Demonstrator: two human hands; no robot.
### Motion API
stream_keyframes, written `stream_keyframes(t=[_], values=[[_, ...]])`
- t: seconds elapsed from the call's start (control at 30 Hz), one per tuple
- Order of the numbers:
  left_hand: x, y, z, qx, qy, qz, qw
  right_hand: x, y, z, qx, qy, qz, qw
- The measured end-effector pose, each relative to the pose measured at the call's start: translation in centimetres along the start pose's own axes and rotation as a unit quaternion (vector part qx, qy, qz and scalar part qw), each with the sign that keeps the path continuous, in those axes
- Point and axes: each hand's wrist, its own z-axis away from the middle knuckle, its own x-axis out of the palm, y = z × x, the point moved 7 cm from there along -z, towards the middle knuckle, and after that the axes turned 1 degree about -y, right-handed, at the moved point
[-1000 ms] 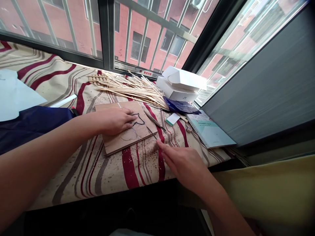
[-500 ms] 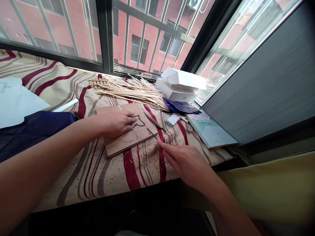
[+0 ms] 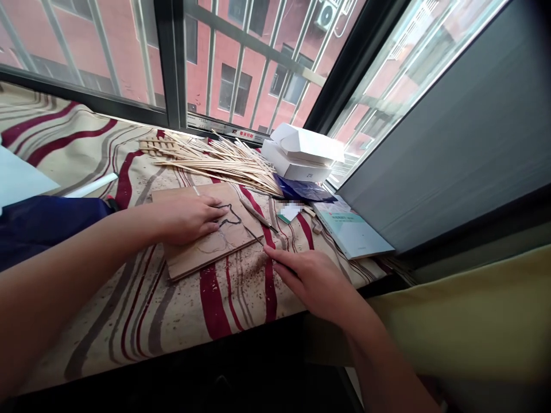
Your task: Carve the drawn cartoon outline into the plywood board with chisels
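My left hand (image 3: 189,218) lies flat on a thin wooden board (image 3: 189,258) with a dark outline cut or drawn in it, fingers stretched out and holding it down. My right hand (image 3: 314,281) rests on the striped cloth (image 3: 129,310) just right of the board, fingers extended, index tip next to a thin carving tool (image 3: 253,235) at the board's corner. A second slim tool (image 3: 257,214) lies on the board's right edge. Neither hand grips anything.
A heap of thin wooden sticks (image 3: 224,163) lies behind the board. A white box (image 3: 301,155), a dark blue packet (image 3: 303,189) and a teal booklet (image 3: 350,229) sit at the right by the window. Dark blue fabric (image 3: 38,223) and white paper (image 3: 17,178) lie left. Sawdust speckles the cloth.
The view has shifted slightly, so everything sits a little more to the left. My right hand has crept forward towards the thin tool at the board's corner. My left hand stays on the board.
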Motion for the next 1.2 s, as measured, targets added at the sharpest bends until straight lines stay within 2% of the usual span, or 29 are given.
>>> stream_keyframes(t=[0.17, 0.3, 0.43, 0.67, 0.77, 0.97, 1.2], values=[[-0.2, 0.0, 0.1, 0.007, 0.016, -0.004, 1.000, 0.0, 0.4, 0.1, 0.019, -0.019, -0.019, 0.999], [0.2, -0.5, 0.0, 0.004, 0.006, 0.006, 1.000, -0.2, 0.7, 0.2, 0.027, -0.028, -0.051, 0.998], [0.1, -0.7, 0.0, 0.003, 0.009, 0.009, 1.000, 0.2, 0.8, 0.3, 0.028, -0.046, -0.037, 0.998], [-0.1, -0.2, 0.1, -0.027, -0.024, -0.009, 0.999, 1.1, 0.2, 0.0, 0.039, -0.051, 0.010, 0.998], [-0.1, 0.1, 0.1, -0.022, -0.031, -0.004, 0.999, 1.3, 0.0, 0.1, 0.039, -0.054, -0.011, 0.998], [-0.2, -0.2, 0.2, -0.016, -0.002, 0.005, 1.000, 1.1, 0.0, 0.0, 0.041, -0.061, 0.000, 0.997], [0.0, -0.4, 0.1, -0.015, 0.004, 0.014, 1.000, 1.0, 0.2, -0.1, 0.052, -0.065, -0.002, 0.997]])
